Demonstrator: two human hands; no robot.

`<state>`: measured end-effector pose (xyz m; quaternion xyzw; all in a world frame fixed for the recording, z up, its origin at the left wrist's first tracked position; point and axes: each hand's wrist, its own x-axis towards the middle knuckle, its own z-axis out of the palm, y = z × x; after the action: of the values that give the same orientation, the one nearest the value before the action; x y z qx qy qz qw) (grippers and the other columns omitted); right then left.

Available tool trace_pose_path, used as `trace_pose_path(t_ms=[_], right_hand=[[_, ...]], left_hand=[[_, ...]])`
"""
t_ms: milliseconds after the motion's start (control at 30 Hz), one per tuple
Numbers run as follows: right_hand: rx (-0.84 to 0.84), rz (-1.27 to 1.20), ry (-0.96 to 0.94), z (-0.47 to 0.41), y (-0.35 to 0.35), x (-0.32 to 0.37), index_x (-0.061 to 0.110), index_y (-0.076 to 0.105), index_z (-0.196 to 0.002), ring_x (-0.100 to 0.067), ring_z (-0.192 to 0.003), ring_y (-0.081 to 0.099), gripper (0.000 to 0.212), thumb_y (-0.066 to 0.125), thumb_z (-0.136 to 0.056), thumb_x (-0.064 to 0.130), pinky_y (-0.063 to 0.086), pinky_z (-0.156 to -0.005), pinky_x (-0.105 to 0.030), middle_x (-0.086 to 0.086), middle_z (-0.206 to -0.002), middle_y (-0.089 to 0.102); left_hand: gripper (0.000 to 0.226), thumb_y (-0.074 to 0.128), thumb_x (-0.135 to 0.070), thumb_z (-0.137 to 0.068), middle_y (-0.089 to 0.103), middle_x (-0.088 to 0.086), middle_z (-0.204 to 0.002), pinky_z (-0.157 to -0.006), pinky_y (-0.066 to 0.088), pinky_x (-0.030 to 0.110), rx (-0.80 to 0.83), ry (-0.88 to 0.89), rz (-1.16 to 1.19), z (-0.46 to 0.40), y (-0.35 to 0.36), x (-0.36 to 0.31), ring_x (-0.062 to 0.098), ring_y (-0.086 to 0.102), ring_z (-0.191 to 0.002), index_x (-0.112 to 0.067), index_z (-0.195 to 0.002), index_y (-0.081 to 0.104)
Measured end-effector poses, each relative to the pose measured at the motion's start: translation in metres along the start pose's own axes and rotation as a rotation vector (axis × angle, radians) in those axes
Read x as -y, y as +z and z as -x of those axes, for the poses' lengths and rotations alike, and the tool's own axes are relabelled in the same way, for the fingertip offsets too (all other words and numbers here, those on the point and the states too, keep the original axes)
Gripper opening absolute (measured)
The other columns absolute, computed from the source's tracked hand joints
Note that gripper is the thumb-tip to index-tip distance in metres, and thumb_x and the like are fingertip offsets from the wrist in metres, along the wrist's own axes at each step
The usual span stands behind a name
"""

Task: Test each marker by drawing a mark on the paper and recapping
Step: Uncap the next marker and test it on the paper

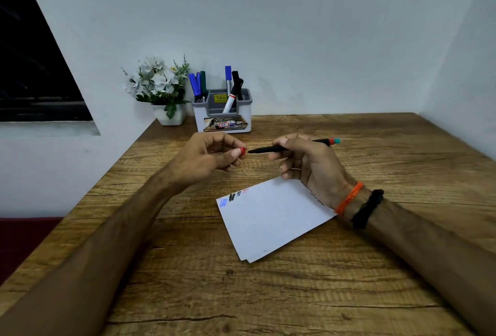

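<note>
My right hand (308, 163) grips a thin black marker (268, 149) held level above the table, tip pointing left, with a red and teal end sticking out on the right. My left hand (209, 155) pinches a small red cap (242, 151) between thumb and fingers, a short gap from the marker's tip. Below the hands lies a white paper (271, 225) on the wooden table (188, 268); blue, black and red test marks sit near its upper left corner. Several more markers stand in a grey and white holder (222, 115) at the back.
A white pot of artificial flowers (161, 88) stands left of the holder against the wall. A dark window fills the upper left. The table's left edge runs diagonally, with a dark red surface below it.
</note>
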<state>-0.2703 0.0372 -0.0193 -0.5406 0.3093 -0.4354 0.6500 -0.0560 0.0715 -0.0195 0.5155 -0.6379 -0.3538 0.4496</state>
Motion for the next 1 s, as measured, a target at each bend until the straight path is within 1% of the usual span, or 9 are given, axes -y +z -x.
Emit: trace_pose_path(t_ms=[167, 367, 433, 500, 567, 667, 833, 933, 1000], right_hand=[[0.022, 0.032, -0.002, -0.001, -0.002, -0.002, 0.006, 0.068, -0.093, -0.012, -0.05, 0.058, 0.018, 0.051, -0.096, 0.012, 0.049, -0.048, -0.022, -0.012, -0.082, 0.074], [0.012, 0.112, -0.054, 0.0, -0.002, -0.005, 0.01, 0.065, -0.091, -0.014, -0.047, 0.059, 0.009, 0.064, -0.091, 0.019, 0.048, -0.047, -0.021, -0.015, -0.092, 0.076], [-0.001, 0.152, -0.079, 0.0, 0.0, -0.007, 0.011, 0.068, -0.091, -0.013, -0.046, 0.056, 0.018, 0.071, -0.084, 0.027, 0.046, -0.046, -0.021, -0.011, -0.084, 0.076], [-0.021, 0.176, -0.106, -0.001, 0.0, -0.008, 0.01, 0.072, -0.087, -0.013, -0.045, 0.05, 0.025, 0.075, -0.076, 0.032, 0.042, -0.044, -0.02, -0.005, -0.071, 0.07], [-0.029, 0.143, -0.104, -0.002, -0.002, -0.008, 0.007, 0.074, -0.088, -0.014, -0.047, 0.046, 0.023, 0.074, -0.08, 0.029, 0.039, -0.044, -0.02, -0.003, -0.067, 0.065], [-0.029, 0.105, -0.102, -0.004, -0.006, -0.009, 0.004, 0.075, -0.094, -0.015, -0.047, 0.048, 0.017, 0.067, -0.088, 0.018, 0.041, -0.043, -0.02, -0.007, -0.073, 0.071], [-0.018, 0.242, -0.195, -0.005, -0.007, -0.015, 0.006, 0.075, -0.09, -0.012, -0.046, 0.052, 0.012, 0.07, -0.088, 0.016, 0.044, -0.045, -0.021, -0.013, -0.083, 0.075], [0.003, 0.309, -0.265, -0.006, -0.007, -0.017, 0.004, 0.074, -0.092, -0.01, -0.044, 0.049, 0.012, 0.068, -0.089, 0.014, 0.042, -0.043, -0.02, -0.011, -0.079, 0.074], [0.013, 0.365, -0.297, -0.007, -0.007, -0.017, 0.002, 0.072, -0.092, -0.007, -0.042, 0.046, 0.014, 0.066, -0.091, 0.015, 0.039, -0.042, -0.019, -0.006, -0.074, 0.07]], left_hand=[[0.016, 0.061, -0.004, -0.088, 0.07, 0.006, -0.085, -0.066, 0.055, 0.018, 0.007, 0.014, -0.01, 0.001, 0.004, -0.002, 0.006, 0.066, -0.073, -0.002, -0.102, 0.067], [0.02, 0.063, -0.006, -0.087, 0.069, 0.003, -0.082, -0.066, 0.054, 0.018, -0.004, 0.031, -0.023, 0.001, 0.004, -0.004, 0.006, 0.066, -0.072, 0.001, -0.105, 0.067], [0.021, 0.064, -0.007, -0.086, 0.069, 0.004, -0.083, -0.065, 0.054, 0.018, -0.01, 0.042, -0.028, 0.001, 0.005, -0.005, 0.006, 0.065, -0.071, 0.002, -0.105, 0.067], [0.022, 0.064, -0.008, -0.086, 0.069, 0.005, -0.082, -0.064, 0.055, 0.019, -0.022, 0.046, -0.017, 0.001, 0.005, -0.006, 0.006, 0.065, -0.07, 0.003, -0.105, 0.067], [0.023, 0.065, -0.01, -0.085, 0.069, 0.006, -0.083, -0.063, 0.055, 0.019, -0.041, 0.039, -0.001, 0.001, 0.004, -0.006, 0.006, 0.065, -0.068, 0.003, -0.103, 0.067], [0.02, 0.066, -0.012, -0.084, 0.069, 0.008, -0.082, -0.063, 0.054, 0.019, -0.067, 0.038, 0.008, 0.0, 0.002, -0.005, 0.009, 0.063, -0.068, 0.001, -0.1, 0.068], [0.017, 0.065, -0.011, -0.085, 0.07, 0.011, -0.081, -0.061, 0.054, 0.019, -0.078, 0.027, 0.012, 0.001, 0.003, -0.006, 0.01, 0.065, -0.067, 0.0, -0.097, 0.068], [0.014, 0.063, -0.01, -0.088, 0.071, 0.01, -0.079, -0.057, 0.054, 0.019, -0.067, 0.012, 0.019, 0.001, 0.004, -0.006, 0.011, 0.066, -0.064, 0.0, -0.096, 0.067], [0.013, 0.06, -0.01, -0.09, 0.069, 0.007, -0.076, -0.055, 0.052, 0.019, -0.051, 0.007, -0.003, 0.001, 0.005, -0.007, 0.01, 0.064, -0.062, 0.0, -0.097, 0.065]])
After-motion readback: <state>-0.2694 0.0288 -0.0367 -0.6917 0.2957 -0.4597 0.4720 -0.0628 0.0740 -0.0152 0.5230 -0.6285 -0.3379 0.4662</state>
